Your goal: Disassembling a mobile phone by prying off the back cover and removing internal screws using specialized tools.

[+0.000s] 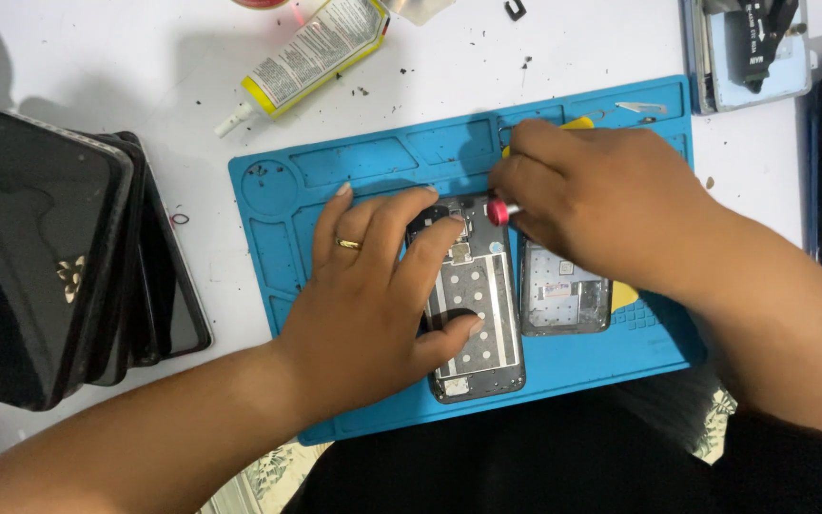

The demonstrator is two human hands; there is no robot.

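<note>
Phones (pixel 59 257), black, stacked at 9 o'clock. Glue tube (pixel 311 52), yellow-edged, at 11 o'clock. Left hand (pixel 378 286), ringed, fingers spread, pressing opened phone (pixel 476 314) flat at centre of blue mat (pixel 354 162). Right hand (pixel 601 205) at 1 o'clock, clenched around red-tipped screwdriver (pixel 499 211) touching phone's top. Second frame (pixel 563 300) just beside.

A yellow glue tube (pixel 311 52) with a white printed label lies up-left of the left hand (pixel 373 286), and stacked dark phone screens (pixel 59 257) sit to its left.
</note>
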